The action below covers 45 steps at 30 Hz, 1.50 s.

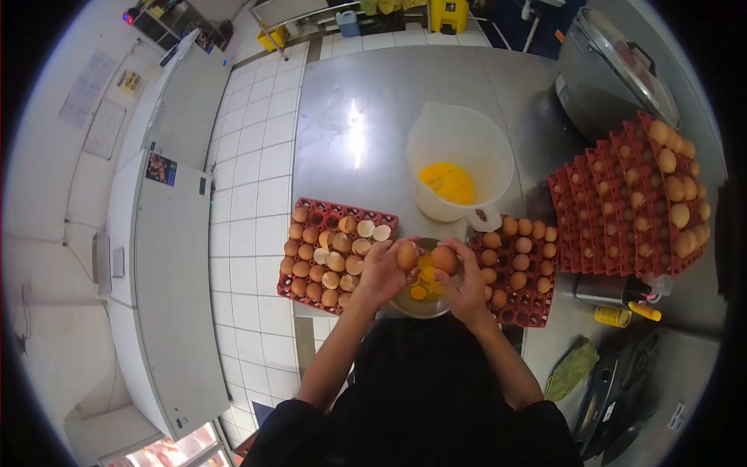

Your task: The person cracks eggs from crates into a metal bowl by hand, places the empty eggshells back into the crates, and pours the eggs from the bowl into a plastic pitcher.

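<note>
My left hand (380, 274) is closed around a brown egg (407, 255), and my right hand (467, 286) grips another brown egg (444, 260). Both eggs are held close together above a metal bowl (420, 310) with several yolks in it. To the left lies a red egg tray (342, 208) with brown eggs and broken shells. A second red egg tray (533, 315) with eggs and some bare pockets sits to the right. Beyond the bowl stands a white plastic jug (440, 132) with yellow egg liquid at its bottom.
A tall stack of red egg trays (599, 210) with eggs on top stands at the right. Behind it is a large lidded metal pot (599, 86). A yellow can (612, 316) lies near the table's right side. White cabinets (167, 288) line the left wall.
</note>
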Each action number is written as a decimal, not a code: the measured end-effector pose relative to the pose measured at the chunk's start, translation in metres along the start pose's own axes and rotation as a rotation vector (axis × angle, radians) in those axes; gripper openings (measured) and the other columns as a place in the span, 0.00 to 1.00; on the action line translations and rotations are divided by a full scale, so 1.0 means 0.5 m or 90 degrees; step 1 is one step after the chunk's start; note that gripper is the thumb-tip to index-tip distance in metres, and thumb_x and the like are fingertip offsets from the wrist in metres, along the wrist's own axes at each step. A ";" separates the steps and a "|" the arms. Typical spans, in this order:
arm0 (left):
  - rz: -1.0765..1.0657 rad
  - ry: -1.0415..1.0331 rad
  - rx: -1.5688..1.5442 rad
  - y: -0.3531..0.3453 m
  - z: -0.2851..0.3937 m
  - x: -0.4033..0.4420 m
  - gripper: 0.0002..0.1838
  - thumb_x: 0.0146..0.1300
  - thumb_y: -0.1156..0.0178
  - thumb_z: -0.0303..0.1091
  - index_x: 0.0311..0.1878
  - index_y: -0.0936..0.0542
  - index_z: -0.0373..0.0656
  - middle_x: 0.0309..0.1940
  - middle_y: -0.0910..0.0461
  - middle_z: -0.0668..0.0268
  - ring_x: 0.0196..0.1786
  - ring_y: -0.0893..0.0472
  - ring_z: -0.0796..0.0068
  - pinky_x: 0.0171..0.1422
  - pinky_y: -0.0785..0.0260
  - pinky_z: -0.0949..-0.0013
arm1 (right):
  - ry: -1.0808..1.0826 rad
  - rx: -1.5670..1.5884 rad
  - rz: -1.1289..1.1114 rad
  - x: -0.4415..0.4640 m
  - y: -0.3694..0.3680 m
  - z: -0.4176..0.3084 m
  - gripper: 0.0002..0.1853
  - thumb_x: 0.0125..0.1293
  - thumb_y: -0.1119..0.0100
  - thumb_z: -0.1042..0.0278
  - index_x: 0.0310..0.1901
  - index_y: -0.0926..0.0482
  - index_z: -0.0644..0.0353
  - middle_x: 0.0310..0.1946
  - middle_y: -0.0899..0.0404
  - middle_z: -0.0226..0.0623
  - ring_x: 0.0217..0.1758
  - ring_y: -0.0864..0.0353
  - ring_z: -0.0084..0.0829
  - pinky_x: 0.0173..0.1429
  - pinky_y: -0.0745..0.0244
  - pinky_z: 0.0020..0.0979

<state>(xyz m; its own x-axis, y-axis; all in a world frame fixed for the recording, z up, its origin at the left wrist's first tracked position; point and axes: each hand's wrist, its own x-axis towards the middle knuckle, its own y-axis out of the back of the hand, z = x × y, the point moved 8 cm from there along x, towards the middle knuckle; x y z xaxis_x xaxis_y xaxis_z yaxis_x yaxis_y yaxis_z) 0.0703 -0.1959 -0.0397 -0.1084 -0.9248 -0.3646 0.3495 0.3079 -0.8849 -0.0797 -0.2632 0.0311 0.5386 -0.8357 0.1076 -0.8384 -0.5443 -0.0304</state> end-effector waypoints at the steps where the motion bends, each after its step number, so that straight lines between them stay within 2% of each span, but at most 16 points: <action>1: 0.065 -0.007 0.004 0.001 -0.015 -0.005 0.30 0.79 0.56 0.53 0.74 0.29 0.43 0.57 0.21 0.60 0.46 0.22 0.63 0.54 0.24 0.61 | 0.097 -0.077 0.007 0.002 -0.002 -0.041 0.30 0.72 0.28 0.68 0.72 0.27 0.65 0.64 0.19 0.50 0.67 0.17 0.47 0.70 0.21 0.41; 5: 0.090 -0.024 0.063 -0.005 -0.054 -0.010 0.29 0.81 0.58 0.53 0.74 0.29 0.46 0.59 0.21 0.61 0.46 0.22 0.65 0.53 0.24 0.60 | 0.227 -0.283 -0.057 -0.008 -0.037 -0.049 0.27 0.72 0.30 0.73 0.70 0.25 0.69 0.67 0.22 0.48 0.71 0.22 0.42 0.74 0.25 0.42; 9: 0.109 -0.013 0.093 0.027 -0.071 -0.016 0.30 0.80 0.57 0.55 0.75 0.29 0.49 0.61 0.22 0.62 0.51 0.22 0.67 0.55 0.25 0.61 | 0.132 -0.286 -0.141 -0.004 -0.054 0.013 0.28 0.72 0.28 0.70 0.70 0.24 0.66 0.66 0.20 0.52 0.69 0.19 0.49 0.72 0.23 0.41; 12: 0.089 -0.004 0.085 0.048 -0.078 -0.030 0.27 0.80 0.56 0.52 0.74 0.29 0.49 0.61 0.22 0.61 0.48 0.21 0.67 0.52 0.25 0.62 | 0.105 -0.265 -0.037 -0.020 -0.012 0.039 0.27 0.72 0.30 0.73 0.71 0.25 0.64 0.64 0.19 0.50 0.69 0.19 0.45 0.72 0.23 0.40; 15: 0.129 -0.016 0.158 0.057 -0.081 -0.024 0.24 0.79 0.48 0.44 0.73 0.29 0.48 0.60 0.21 0.61 0.48 0.20 0.69 0.52 0.24 0.64 | -0.074 -0.007 0.043 -0.029 0.031 0.136 0.28 0.73 0.33 0.75 0.72 0.27 0.62 0.62 0.19 0.46 0.65 0.17 0.37 0.70 0.22 0.36; 18: 0.224 -0.058 0.367 0.115 -0.073 -0.017 0.26 0.74 0.40 0.34 0.73 0.30 0.46 0.58 0.21 0.62 0.52 0.19 0.70 0.53 0.22 0.66 | -0.302 0.299 -0.033 -0.042 0.017 0.209 0.30 0.73 0.32 0.74 0.74 0.29 0.60 0.58 0.19 0.42 0.61 0.17 0.29 0.68 0.22 0.33; 20: 0.264 -0.087 0.504 0.141 -0.064 -0.016 0.29 0.72 0.36 0.29 0.74 0.31 0.45 0.57 0.21 0.62 0.54 0.18 0.71 0.55 0.21 0.67 | -0.232 -0.069 -0.165 -0.033 -0.006 0.194 0.31 0.72 0.29 0.70 0.74 0.29 0.60 0.55 0.19 0.36 0.51 0.19 0.21 0.55 0.21 0.27; 21: 0.188 -0.098 0.528 0.099 -0.047 -0.020 0.29 0.71 0.35 0.29 0.73 0.30 0.43 0.58 0.21 0.62 0.56 0.17 0.71 0.56 0.20 0.68 | -0.235 -0.069 -0.155 -0.030 -0.009 0.184 0.31 0.72 0.29 0.70 0.74 0.29 0.60 0.55 0.19 0.36 0.51 0.19 0.21 0.55 0.21 0.27; 23: 0.108 -0.103 0.552 0.060 -0.029 -0.027 0.29 0.71 0.33 0.29 0.73 0.28 0.41 0.59 0.20 0.62 0.58 0.17 0.72 0.58 0.19 0.68 | -0.161 -0.027 -0.176 -0.019 -0.025 0.141 0.29 0.70 0.27 0.69 0.71 0.23 0.60 0.52 0.15 0.35 0.52 0.17 0.23 0.57 0.19 0.28; 25: 0.112 -0.172 0.758 0.038 -0.008 -0.037 0.28 0.70 0.32 0.30 0.73 0.23 0.38 0.62 0.18 0.61 0.57 0.15 0.72 0.59 0.18 0.67 | -0.193 -0.104 -0.177 -0.018 -0.013 0.133 0.27 0.70 0.26 0.67 0.68 0.20 0.61 0.52 0.12 0.38 0.52 0.14 0.26 0.58 0.18 0.29; 30: 0.180 -0.168 0.797 0.028 -0.016 -0.049 0.30 0.68 0.29 0.31 0.73 0.20 0.38 0.59 0.12 0.59 0.54 0.14 0.77 0.59 0.19 0.69 | -0.106 -0.271 -0.161 -0.008 -0.017 0.107 0.25 0.67 0.25 0.63 0.62 0.15 0.66 0.48 0.08 0.49 0.52 0.07 0.35 0.60 0.15 0.34; 32: 0.218 -0.140 0.853 0.039 -0.025 -0.045 0.31 0.68 0.29 0.31 0.73 0.20 0.38 0.56 0.10 0.58 0.53 0.14 0.79 0.59 0.20 0.71 | -0.124 -0.299 -0.157 -0.008 -0.016 0.110 0.27 0.65 0.26 0.58 0.61 0.15 0.66 0.49 0.10 0.56 0.54 0.09 0.53 0.60 0.15 0.44; 35: 0.223 -0.223 0.867 0.055 -0.030 -0.035 0.31 0.67 0.29 0.32 0.73 0.20 0.37 0.52 0.09 0.60 0.50 0.15 0.82 0.57 0.20 0.72 | -0.116 -0.325 -0.151 -0.008 -0.015 0.123 0.27 0.64 0.26 0.58 0.60 0.15 0.67 0.47 0.10 0.57 0.53 0.09 0.54 0.59 0.15 0.45; 37: 0.233 -0.273 0.884 0.051 -0.024 -0.032 0.31 0.64 0.29 0.36 0.72 0.19 0.39 0.41 0.08 0.51 0.36 0.12 0.77 0.45 0.19 0.66 | -0.123 -0.344 -0.156 -0.008 -0.016 0.127 0.27 0.64 0.26 0.59 0.61 0.15 0.67 0.49 0.10 0.57 0.54 0.08 0.51 0.60 0.15 0.43; 40: 0.256 -0.180 0.874 0.060 -0.028 -0.028 0.32 0.66 0.30 0.31 0.74 0.20 0.37 0.49 0.09 0.62 0.45 0.17 0.84 0.53 0.21 0.72 | -0.134 -0.383 -0.164 -0.001 -0.021 0.129 0.27 0.64 0.27 0.59 0.61 0.15 0.67 0.50 0.10 0.56 0.54 0.08 0.49 0.61 0.15 0.41; 45: 0.256 -0.175 0.854 0.061 -0.019 -0.025 0.31 0.65 0.31 0.32 0.73 0.19 0.39 0.45 0.10 0.66 0.40 0.20 0.87 0.48 0.22 0.74 | -0.106 -0.382 -0.149 0.010 -0.023 0.118 0.28 0.62 0.26 0.57 0.58 0.14 0.68 0.46 0.11 0.58 0.52 0.09 0.54 0.58 0.15 0.45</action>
<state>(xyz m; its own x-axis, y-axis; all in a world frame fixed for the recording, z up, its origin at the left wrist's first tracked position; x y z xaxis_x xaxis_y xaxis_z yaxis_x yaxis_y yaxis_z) 0.0735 -0.1727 -0.0649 0.3342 -0.8875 -0.3173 0.9308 0.2578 0.2592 -0.0627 -0.2655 -0.0268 0.6770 -0.7273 -0.1126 -0.5735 -0.6173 0.5386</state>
